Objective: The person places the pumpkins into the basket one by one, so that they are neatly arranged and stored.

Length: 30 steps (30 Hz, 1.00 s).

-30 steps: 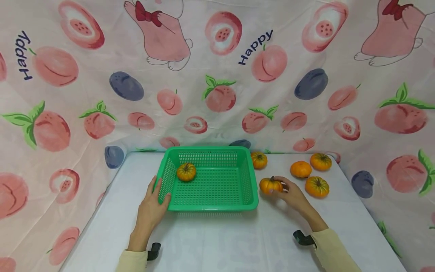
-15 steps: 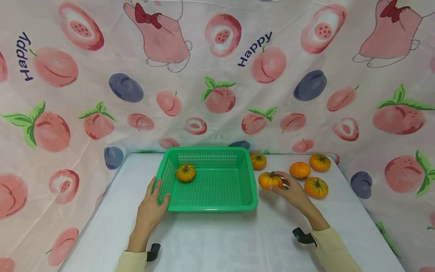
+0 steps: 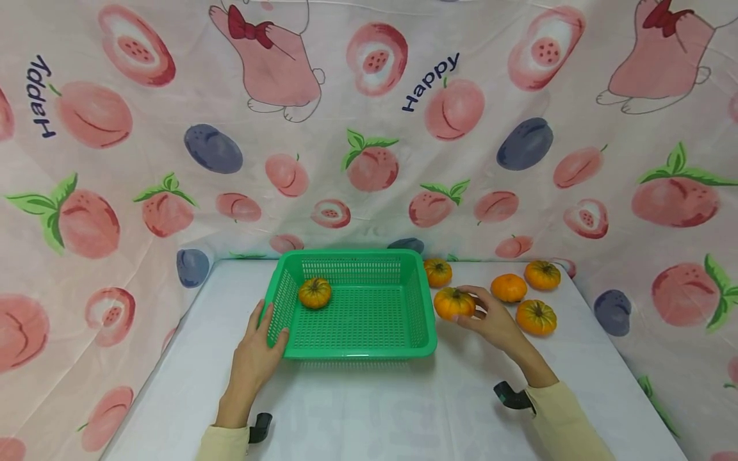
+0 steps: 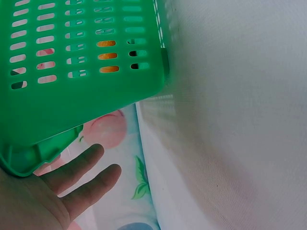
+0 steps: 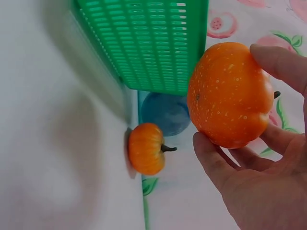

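White table (image 3: 369, 410), left hand (image 3: 256, 358) spread against basket (image 3: 357, 353), right hand (image 3: 497, 325) gripping pumpkin (image 3: 452, 304), speckled underside (image 5: 228, 91) only from right wrist

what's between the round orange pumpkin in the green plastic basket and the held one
Bare slotted floor and right wall of the basket, in the head view.
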{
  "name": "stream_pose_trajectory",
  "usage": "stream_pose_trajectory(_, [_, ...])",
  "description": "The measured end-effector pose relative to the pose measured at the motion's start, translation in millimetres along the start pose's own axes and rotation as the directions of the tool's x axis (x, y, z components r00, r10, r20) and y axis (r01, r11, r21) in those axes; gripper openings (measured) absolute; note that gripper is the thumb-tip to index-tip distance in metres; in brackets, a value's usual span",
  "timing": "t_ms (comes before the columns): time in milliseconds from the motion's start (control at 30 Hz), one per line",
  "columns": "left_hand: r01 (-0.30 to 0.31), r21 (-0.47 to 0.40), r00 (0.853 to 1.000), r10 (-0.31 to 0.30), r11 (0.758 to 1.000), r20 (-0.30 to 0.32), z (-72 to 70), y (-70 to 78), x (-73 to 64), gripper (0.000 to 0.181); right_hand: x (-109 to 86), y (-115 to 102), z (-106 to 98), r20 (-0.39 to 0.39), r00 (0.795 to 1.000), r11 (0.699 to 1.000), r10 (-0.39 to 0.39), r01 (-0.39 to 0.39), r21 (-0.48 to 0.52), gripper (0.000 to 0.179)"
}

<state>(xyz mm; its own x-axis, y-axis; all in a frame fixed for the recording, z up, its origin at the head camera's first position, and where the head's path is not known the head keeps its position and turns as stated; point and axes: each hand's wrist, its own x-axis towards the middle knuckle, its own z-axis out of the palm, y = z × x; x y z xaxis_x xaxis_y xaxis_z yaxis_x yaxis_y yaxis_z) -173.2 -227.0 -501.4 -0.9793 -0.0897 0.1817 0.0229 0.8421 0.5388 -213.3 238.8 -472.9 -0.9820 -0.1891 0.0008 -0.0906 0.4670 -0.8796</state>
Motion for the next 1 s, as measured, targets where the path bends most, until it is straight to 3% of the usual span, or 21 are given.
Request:
stream_pose_trajectory(700, [0.006, -0.008, 1.0, -0.006, 1.0, 0.004, 0.0, -0.2, -0.7, 0.068, 20.5, -27, 2, 0.021, 0.993, 0.993, -0.116, 0.116, -0.002, 0.07])
stream_pose_trajectory(1000, [0.007, -0.008, 1.0, -0.007, 1.0, 0.003, 1.2, -1.5, 0.2, 0.068, 27.5, -38, 7, 0.031, 0.993, 0.993, -0.117, 0.117, -0.003, 0.07])
